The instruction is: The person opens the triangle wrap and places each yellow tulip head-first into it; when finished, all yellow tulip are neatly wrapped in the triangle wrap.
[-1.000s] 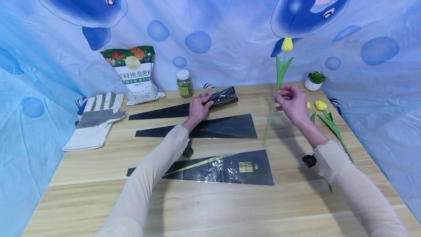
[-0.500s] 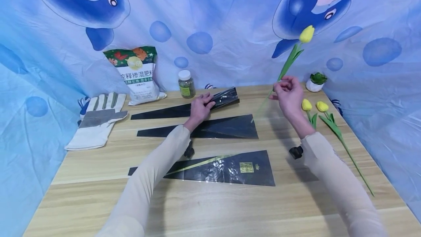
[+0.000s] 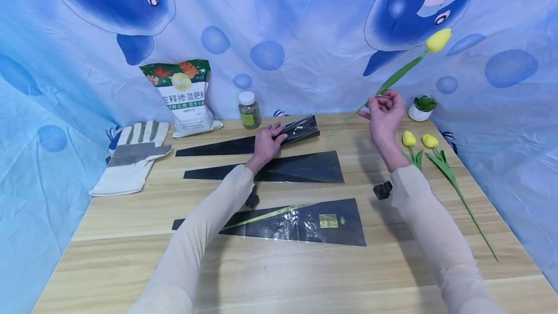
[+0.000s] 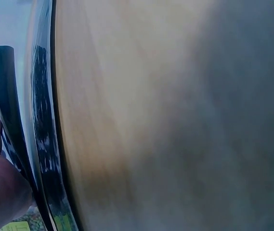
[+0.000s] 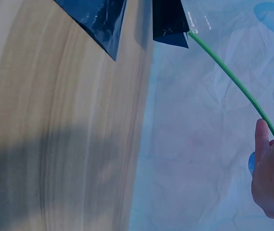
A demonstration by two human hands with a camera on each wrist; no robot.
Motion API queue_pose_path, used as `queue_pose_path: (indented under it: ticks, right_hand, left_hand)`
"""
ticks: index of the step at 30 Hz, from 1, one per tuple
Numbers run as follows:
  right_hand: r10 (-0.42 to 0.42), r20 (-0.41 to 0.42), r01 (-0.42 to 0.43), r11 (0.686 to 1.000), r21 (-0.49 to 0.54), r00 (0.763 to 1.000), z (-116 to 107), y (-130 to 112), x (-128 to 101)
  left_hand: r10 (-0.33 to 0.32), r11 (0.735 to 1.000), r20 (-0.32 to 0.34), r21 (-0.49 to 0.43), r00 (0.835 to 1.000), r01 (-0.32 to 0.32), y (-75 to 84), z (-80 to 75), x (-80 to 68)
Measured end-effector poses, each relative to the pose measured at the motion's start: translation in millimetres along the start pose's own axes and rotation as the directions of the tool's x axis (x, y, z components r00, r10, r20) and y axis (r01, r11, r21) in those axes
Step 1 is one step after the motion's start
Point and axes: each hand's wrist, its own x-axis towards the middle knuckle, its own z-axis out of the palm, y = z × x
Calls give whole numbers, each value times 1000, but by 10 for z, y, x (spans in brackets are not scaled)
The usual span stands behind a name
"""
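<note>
In the head view, my right hand (image 3: 387, 115) pinches the green stem of a yellow tulip (image 3: 438, 40), which tilts with its bloom up to the right. Its stem end points down-left toward the mouth of a black flower sleeve (image 3: 302, 127). The right wrist view has the tulip stem (image 5: 233, 77) meeting the sleeve's edge (image 5: 170, 24); whether it is inside I cannot tell. My left hand (image 3: 267, 144) holds that sleeve near its wide end, thumb and fingers on the film. In the left wrist view, the left hand (image 4: 4, 185) is partly cut off beside the sleeve (image 4: 6, 86).
Two more black sleeves, a middle one (image 3: 301, 167) and a front one (image 3: 296, 222), lie flat on the wooden table (image 3: 279, 275). Two yellow tulips (image 3: 455, 188) lie at right by a potted succulent (image 3: 422, 108). Gloves (image 3: 131, 159), a fertilizer bag (image 3: 185, 98) and a jar (image 3: 249, 110) stand back left.
My right hand has tilted the tulip, its bloom swinging right and its stem end moving left toward the rear sleeve's mouth. The left hand keeps its hold on the sleeve.
</note>
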Motion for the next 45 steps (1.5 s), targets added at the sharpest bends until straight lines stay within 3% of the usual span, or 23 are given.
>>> queue_pose_path:
  ticks: [10, 22, 37, 45]
  right_hand:
    - [-11, -69, 11, 1000, 3, 998, 38, 73, 111]
    - [4, -120, 3, 998, 63, 993, 146, 361, 118]
    - [94, -120, -95, 995, -1, 988, 200, 578, -27]
    - [144, -108, -152, 986, -71, 984, 200, 642, -79]
  left_hand:
    - [-11, 1000, 3, 5, 1000, 11, 13, 4, -9]
    - [-11, 1000, 6, -7, 1000, 11, 8, 3, -7]
    - [-51, 999, 21, -13, 998, 52, 47, 5, -26]
    - [-40, 999, 14, -13, 999, 41, 43, 22, -20]
